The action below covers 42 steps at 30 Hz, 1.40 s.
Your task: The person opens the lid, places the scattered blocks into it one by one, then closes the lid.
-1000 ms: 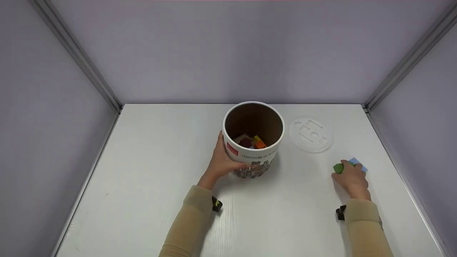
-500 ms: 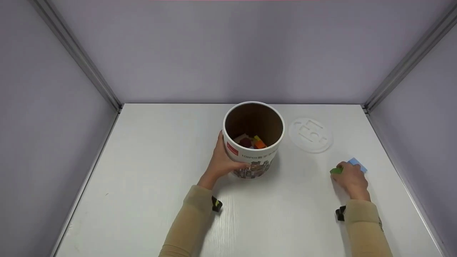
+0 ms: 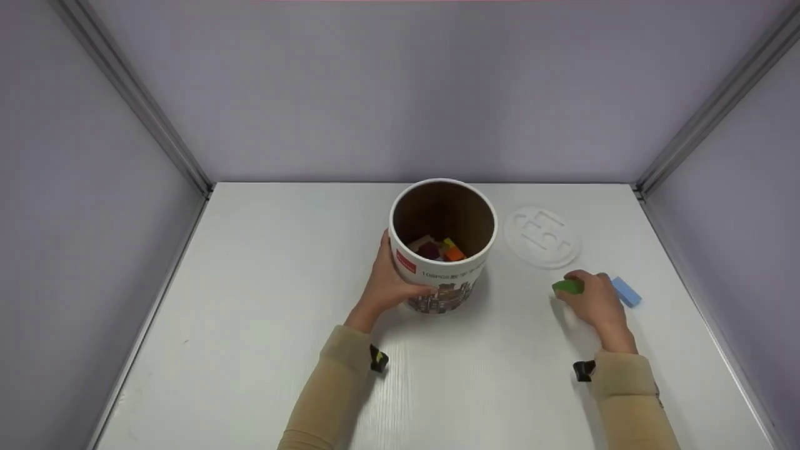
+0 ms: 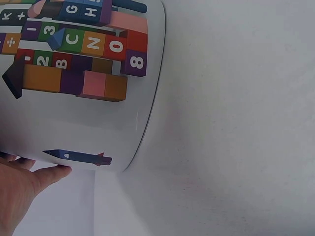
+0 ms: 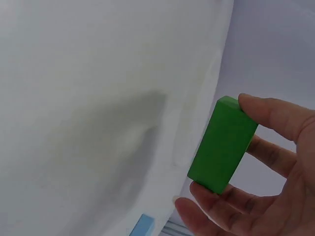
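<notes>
A white cylindrical tub [image 3: 442, 275] printed with pictures of letter and number blocks stands upright on the table. Its open top shows several coloured blocks [image 3: 454, 252] at the bottom. My left hand [image 3: 390, 284] holds the tub by its left side, thumb across the front. In the right wrist view, a green rectangular block [image 5: 224, 145] is pinched by its ends between the thumb and fingers of my right hand [image 5: 275, 167]. That hand is raised a little above the table, right of the tub. Just right of it lies a light blue block [image 3: 626, 292].
A clear round plastic lid [image 3: 542, 237] lies flat on the table, right of the tub. The white table [image 3: 262, 281] is enclosed by pale panels [image 3: 350, 94] at the back and on both sides.
My right hand has gripped the green block and lifted it off the table, moving left away from the light blue block. My left hand and the tub stay in place.
</notes>
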Available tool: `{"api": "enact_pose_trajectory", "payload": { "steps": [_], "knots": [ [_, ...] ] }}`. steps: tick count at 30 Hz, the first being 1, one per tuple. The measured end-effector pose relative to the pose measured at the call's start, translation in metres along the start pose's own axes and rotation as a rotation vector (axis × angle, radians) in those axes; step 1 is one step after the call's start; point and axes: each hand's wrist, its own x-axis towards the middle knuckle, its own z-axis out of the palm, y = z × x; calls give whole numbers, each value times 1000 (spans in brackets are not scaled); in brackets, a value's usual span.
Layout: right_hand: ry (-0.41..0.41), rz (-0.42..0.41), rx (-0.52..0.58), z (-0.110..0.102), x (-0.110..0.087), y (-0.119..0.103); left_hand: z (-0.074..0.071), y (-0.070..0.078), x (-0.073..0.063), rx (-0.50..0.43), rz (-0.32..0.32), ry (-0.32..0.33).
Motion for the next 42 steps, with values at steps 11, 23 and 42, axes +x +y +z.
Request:
{"api": "enact_pose_trajectory", "payload": {
  "steps": [11,23,42],
  "knots": [
    [249,-214,132,-10,-8,-67,-2,6,0,5,-1,-4],
    [394,-399,212,-24,-18,-133,-3,8,-1,-4,-12,-1],
    [345,-556,143,-6,-4,-192,-3,7,-2,-7,-23,-9]
  ]
}}
